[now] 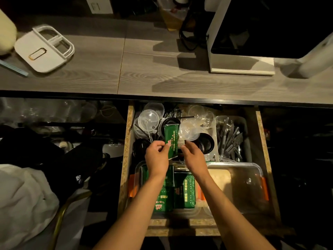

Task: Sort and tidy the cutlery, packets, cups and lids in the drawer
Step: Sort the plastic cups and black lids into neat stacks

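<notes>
The open drawer [128, 141] holds clear lids [148, 117], black lids [206, 140], clear cups [200, 114] and a bin of grey plastic cutlery [229, 139]. My left hand [156, 157] pinches a long green packet [171, 138] by its lower end, above the black lids. My right hand [193, 156] pinches a stack of clear lids [189, 131] beside the packet. Below my wrists a clear container [139, 166] holds more green packets [184, 190].
A lidded clear container [246, 183] with orange clips fills the drawer's front right. On the wooden counter [144, 69] above sit a white divided tray [45, 49] at left and a white appliance [241, 51] at right. Dark clutter and white cloth [23, 199] lie left of the drawer.
</notes>
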A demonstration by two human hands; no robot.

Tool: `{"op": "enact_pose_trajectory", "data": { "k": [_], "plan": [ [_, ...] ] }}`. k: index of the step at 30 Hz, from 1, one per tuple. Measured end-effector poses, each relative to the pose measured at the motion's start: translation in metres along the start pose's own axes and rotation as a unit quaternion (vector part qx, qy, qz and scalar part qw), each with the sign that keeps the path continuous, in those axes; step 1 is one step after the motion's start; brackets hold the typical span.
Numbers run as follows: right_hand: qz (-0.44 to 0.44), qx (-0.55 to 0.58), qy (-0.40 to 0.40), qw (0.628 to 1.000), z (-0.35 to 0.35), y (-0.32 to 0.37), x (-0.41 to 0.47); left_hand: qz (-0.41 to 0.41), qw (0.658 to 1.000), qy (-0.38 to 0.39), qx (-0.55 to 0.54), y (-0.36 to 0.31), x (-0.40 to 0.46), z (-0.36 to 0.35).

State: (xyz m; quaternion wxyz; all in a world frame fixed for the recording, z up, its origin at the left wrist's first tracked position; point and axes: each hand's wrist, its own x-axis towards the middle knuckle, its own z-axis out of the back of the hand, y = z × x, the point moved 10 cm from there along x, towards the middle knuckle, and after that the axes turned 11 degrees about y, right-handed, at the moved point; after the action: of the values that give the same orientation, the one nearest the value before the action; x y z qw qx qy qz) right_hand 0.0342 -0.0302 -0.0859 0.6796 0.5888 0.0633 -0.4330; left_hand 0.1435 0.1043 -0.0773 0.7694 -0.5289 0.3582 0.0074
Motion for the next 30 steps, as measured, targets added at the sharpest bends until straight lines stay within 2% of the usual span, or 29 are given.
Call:
{"op": "enact_pose_trajectory", "data": {
  "k": [3,6,8,11,14,20,25,30],
  "plan": [
    [0.04,0.073,0.017,0.996,-0.003,0.01,-0.014,0.026,0.99,0.027,-0.135,0.011,-0.013,0.001],
    [0.079,0.171,0.049,0.981,-0.008,0.019,-0.027,0.026,0.983,0.031,-0.181,0.013,-0.026,0.006],
    [0.108,0.166,0.057,0.978,-0.009,0.024,-0.032,0.018,0.975,0.052,-0.217,0.011,-0.032,0.01],
    [0.09,0.144,0.101,0.98,-0.019,0.019,-0.036,0.003,0.972,0.044,-0.232,0.013,-0.038,0.032],
    [0.062,0.124,0.109,0.984,-0.028,0.008,-0.043,0.008,0.985,0.04,-0.168,0.027,-0.042,0.053],
    [0.027,0.0,0.014,1.0,-0.031,-0.018,-0.047,0.069,0.995,0.054,0.04,0.076,-0.049,0.074],
    [0.016,-0.032,-0.013,0.999,-0.043,-0.027,-0.049,0.033,0.985,0.015,0.168,0.073,-0.057,0.085],
    [0.047,-0.073,-0.004,0.996,-0.055,-0.022,-0.051,-0.012,0.975,0.004,0.22,0.055,-0.063,0.082]
  ]
}}
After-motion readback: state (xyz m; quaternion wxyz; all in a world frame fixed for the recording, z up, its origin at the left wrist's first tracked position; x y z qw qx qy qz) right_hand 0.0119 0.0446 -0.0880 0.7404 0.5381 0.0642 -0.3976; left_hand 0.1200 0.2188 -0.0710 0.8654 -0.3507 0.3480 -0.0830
